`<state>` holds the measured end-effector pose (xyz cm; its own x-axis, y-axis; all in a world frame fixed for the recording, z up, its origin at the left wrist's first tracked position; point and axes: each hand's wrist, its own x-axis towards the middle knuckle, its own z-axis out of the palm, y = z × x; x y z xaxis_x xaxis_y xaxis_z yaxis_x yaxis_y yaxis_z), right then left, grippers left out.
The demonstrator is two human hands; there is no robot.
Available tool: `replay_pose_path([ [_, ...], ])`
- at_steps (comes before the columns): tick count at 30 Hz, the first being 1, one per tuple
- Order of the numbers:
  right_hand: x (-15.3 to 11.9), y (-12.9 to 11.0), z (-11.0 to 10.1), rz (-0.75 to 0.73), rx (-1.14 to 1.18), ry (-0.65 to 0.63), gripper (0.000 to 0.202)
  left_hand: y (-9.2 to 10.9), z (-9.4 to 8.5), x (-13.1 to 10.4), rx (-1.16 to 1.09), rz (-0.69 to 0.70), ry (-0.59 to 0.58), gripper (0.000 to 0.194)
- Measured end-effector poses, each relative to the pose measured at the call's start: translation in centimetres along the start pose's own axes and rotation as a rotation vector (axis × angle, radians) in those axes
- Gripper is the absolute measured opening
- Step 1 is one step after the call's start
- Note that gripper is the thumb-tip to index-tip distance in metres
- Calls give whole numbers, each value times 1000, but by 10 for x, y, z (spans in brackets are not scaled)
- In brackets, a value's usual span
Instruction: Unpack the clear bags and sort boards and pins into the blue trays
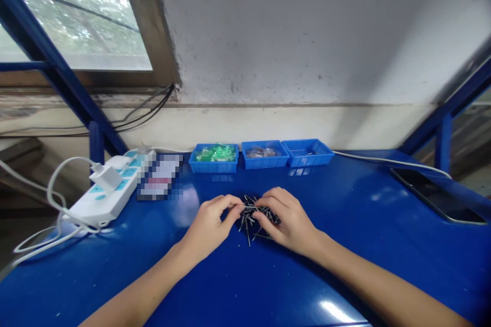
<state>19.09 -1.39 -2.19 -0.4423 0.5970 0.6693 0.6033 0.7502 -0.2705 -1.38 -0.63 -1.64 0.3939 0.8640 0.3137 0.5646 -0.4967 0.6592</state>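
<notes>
A loose pile of thin dark metal pins (248, 224) lies on the blue table (245, 286) between my hands. My left hand (215, 219) is at the pile's left edge, thumb and forefinger pinched on the end of a thin pin (250, 207). The pin reaches right toward the fingers of my right hand (286, 219). That hand is over the right part of the pile, its thumb and fingers curved and apart around some pins. Whether its fingertips touch the pin is too small to tell, and its palm side is hidden.
Behind the pile stand three blue trays: one with green pieces (214, 165), one with small bagged parts (264, 162), one with few items (310, 158). A white power strip (111, 196) with cables and a phone (160, 176) are left; a dark phone (437, 195) lies right.
</notes>
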Motion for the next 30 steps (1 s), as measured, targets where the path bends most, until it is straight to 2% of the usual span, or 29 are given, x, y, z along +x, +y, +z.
replay_pose_path([
  [5,4,0,-7,-103,-70,19,8,0,-3,0,56,32,-33,19],
  [7,10,12,-19,-142,-144,106,6,-4,-4,1,124,21,-20,19],
  [9,16,34,-36,-112,-283,263,5,-9,-5,2,218,4,-37,19],
  [11,18,63,-54,60,-515,435,6,-14,-5,3,303,-15,-83,17],
  [12,17,78,-61,168,-627,441,10,-15,-4,4,334,-31,-106,16],
  [14,10,103,-69,326,-745,350,24,-17,-2,5,374,-74,-137,14],
  [16,1,115,-67,419,-741,284,23,-16,0,5,404,-109,-143,9],
  [19,-6,106,-50,416,-610,227,7,-14,1,5,470,-124,-116,12],
  [21,-4,88,-35,359,-505,169,8,-15,0,5,521,-117,-97,16],
  [25,4,53,-12,234,-369,-30,12,-18,-2,5,556,-98,-80,19],
  [30,4,23,-8,99,-133,-162,6,-9,-3,0,401,-50,-92,17],
])
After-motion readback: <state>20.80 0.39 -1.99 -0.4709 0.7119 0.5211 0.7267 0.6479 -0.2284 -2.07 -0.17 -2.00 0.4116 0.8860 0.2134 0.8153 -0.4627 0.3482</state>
